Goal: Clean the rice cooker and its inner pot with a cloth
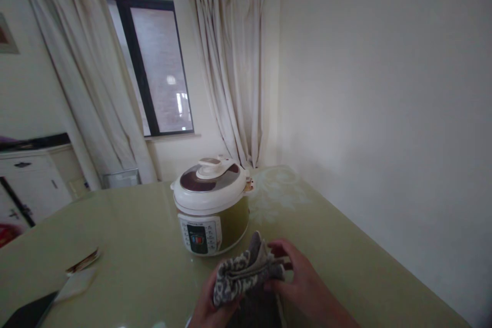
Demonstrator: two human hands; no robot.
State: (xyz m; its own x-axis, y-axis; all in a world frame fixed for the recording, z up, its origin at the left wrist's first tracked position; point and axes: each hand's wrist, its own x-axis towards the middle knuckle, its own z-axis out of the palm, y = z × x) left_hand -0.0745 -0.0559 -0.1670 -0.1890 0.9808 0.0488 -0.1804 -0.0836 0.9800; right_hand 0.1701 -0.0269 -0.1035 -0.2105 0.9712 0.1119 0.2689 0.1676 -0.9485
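Bridging the left hand [210,303] and right hand [302,279], a folded grey-patterned cloth [231,283] is held over the green desk [134,236], gripped at both ends by partly curled fingers [282,246]. White-lidded cooker [213,205] is positioned just beyond; window [161,72] is seen behind.

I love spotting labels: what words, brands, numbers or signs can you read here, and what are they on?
No text can be read.
Control panel of the cooker: a line along its top and small marks flanking the dark display, all too small and blurred to read.
Patterned cloth: no lettering I can make out.
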